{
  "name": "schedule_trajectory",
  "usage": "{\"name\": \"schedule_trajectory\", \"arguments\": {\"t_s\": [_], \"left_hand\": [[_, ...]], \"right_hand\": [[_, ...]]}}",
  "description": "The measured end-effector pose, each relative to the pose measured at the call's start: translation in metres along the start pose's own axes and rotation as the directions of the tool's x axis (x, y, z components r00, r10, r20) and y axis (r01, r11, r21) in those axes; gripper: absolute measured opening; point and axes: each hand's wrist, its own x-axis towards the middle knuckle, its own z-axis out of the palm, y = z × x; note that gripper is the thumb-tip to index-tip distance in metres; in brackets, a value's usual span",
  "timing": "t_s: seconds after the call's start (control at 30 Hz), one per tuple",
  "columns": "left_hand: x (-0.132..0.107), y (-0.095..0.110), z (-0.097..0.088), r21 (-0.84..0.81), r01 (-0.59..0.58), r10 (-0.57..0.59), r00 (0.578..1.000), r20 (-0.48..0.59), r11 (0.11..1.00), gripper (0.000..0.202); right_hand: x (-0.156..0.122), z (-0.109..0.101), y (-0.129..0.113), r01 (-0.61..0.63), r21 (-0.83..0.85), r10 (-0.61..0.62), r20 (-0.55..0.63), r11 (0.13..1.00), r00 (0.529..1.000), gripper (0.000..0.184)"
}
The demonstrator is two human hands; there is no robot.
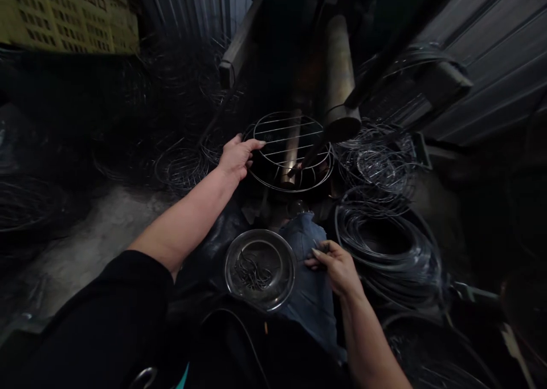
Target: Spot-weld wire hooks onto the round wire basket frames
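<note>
My left hand (237,156) is closed on the left edge of a round wire rack (273,142), thumb on top. The rack has parallel bars inside a ring, with a larger ring beneath, and sits around a metal bar of the machine (293,144). My right hand (335,263) is lower, over a blue cloth (301,238), with thumb and forefinger pinched together; what they hold is too small to make out. Between my arms a round steel bowl (284,246) rests on my lap with several short, bent wire pieces (252,270) in it.
A thick metal cylinder (341,81) juts out above the rack's right side. Coils of wire (393,263) are stacked on the right, with wire rings (380,167) behind them. More wire rings (182,167) lie at left. A yellow crate (72,21) stands at upper left.
</note>
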Motion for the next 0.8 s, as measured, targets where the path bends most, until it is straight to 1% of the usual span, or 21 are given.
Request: {"name": "schedule_trajectory", "arguments": {"t_s": [0.13, 0.33, 0.43, 0.53, 0.67, 0.8], "left_hand": [[0.000, 0.002, 0.002, 0.020, -0.019, 0.019, 1.000, -0.013, 1.000, 0.095], [0.005, 0.004, 0.005, 0.009, 0.005, -0.005, 1.000, -0.019, 1.000, 0.085], [0.008, 0.003, 0.003, -0.009, 0.003, -0.003, 1.000, -0.013, 1.000, 0.084], [0.010, 0.003, 0.002, -0.006, 0.003, -0.003, 1.000, -0.010, 1.000, 0.083], [0.011, 0.003, 0.003, -0.012, 0.005, -0.005, 1.000, -0.010, 1.000, 0.075], [0.012, 0.002, 0.003, -0.012, -0.007, 0.007, 1.000, -0.006, 1.000, 0.071]], "right_hand": [[-0.001, -0.001, -0.002, 0.019, 0.020, -0.019, 0.018, 1.000, 1.000, 0.045], [0.003, 0.019, -0.021, 0.117, 0.018, -0.118, 0.102, 0.993, 0.988, 0.046], [0.005, 0.021, -0.021, 0.082, -0.003, -0.081, 0.118, 0.997, 0.990, 0.045], [0.003, 0.015, -0.012, 0.040, -0.051, -0.035, 0.083, 0.998, 0.996, 0.045], [-0.001, 0.006, -0.005, 0.024, -0.146, -0.020, 0.026, 0.989, 0.999, 0.046], [-0.003, 0.004, -0.005, 0.013, -0.187, -0.005, 0.039, 0.982, 0.999, 0.043]]}}
